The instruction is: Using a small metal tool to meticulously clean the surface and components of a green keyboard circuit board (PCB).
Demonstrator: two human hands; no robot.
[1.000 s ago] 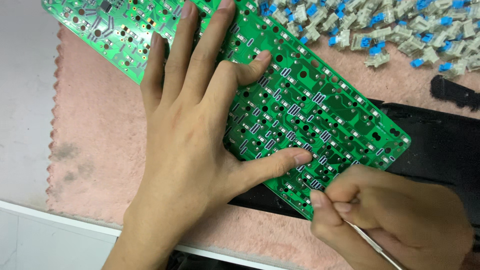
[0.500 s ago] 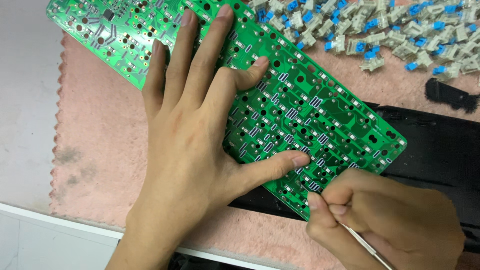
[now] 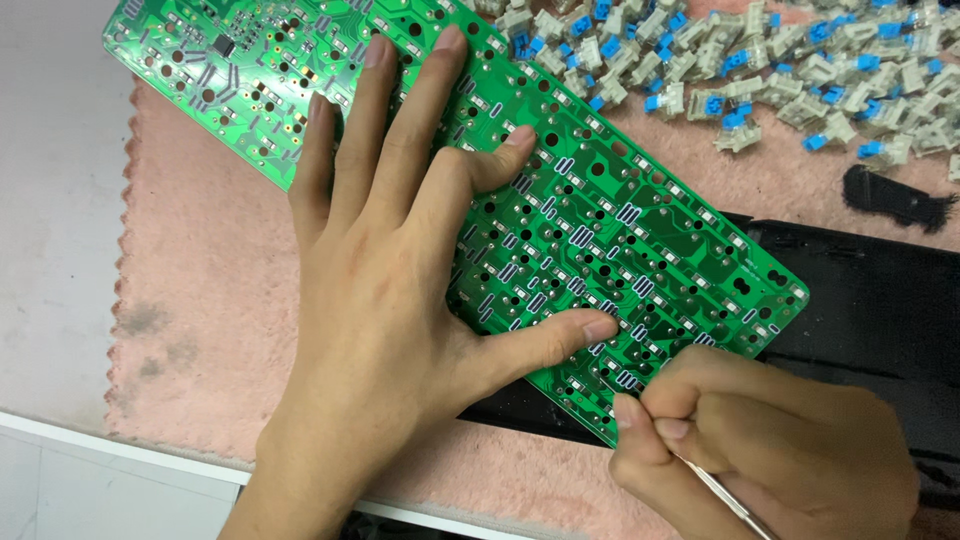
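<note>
A pink cloth [image 3: 200, 300] covers the table. The left hand [image 3: 400, 260] lies flat and spread on the green circuit board [image 3: 620, 230], steadying it, while the right hand [image 3: 760, 450], clenched around a thin metal tool [image 3: 725, 497], works at its near edge beside scattered switches [image 3: 760, 90].

My left hand [image 3: 390, 290] lies flat, fingers spread, on the green circuit board [image 3: 600, 230] that runs from the upper left to the lower right of the frame. My right hand [image 3: 770, 450], lower right, pinches a thin metal tool [image 3: 725, 497] at the board's near edge. Blue-and-white switches [image 3: 740, 70] litter the pink mat [image 3: 200, 300], upper right.
</note>
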